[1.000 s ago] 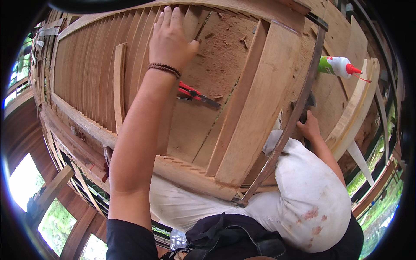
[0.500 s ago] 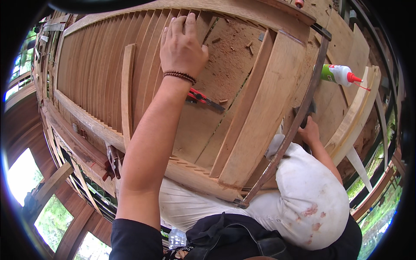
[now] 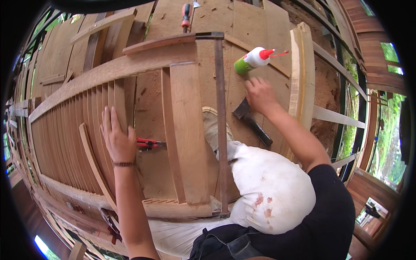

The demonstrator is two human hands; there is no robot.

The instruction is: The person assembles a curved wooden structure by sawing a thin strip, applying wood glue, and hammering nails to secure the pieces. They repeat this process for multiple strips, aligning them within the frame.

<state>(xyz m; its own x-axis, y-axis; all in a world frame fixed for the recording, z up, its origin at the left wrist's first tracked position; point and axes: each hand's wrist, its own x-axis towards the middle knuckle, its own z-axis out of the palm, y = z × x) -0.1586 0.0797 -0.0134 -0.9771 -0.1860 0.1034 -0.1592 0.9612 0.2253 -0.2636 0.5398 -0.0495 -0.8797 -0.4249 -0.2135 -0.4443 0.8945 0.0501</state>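
A wooden louvre frame (image 3: 187, 130) lies before me, its left part filled with thin slats (image 3: 82, 130). My left hand (image 3: 118, 138) rests on the rightmost slats, fingers stretched out, holding nothing. To the right of the frame, my right hand (image 3: 261, 96) hovers just below a green and white glue bottle (image 3: 253, 60) with a red nozzle; its fingers are partly spread and I see nothing in them. The bottle lies tilted on the boards. Below that hand lies a hammer (image 3: 255, 125) with a dark head and handle.
A long bar clamp (image 3: 221, 125) spans the frame's right end. Inside the frame's opening lies a red and black tool (image 3: 149, 143). A loose wooden strip (image 3: 96, 164) crosses the slats. Beyond the frame lies a screwdriver (image 3: 186, 18); a thick timber (image 3: 300, 73) stands at right.
My right hand has let go of the hammer and moved up to the glue bottle. The view has swung right. My left hand stays on the slats.
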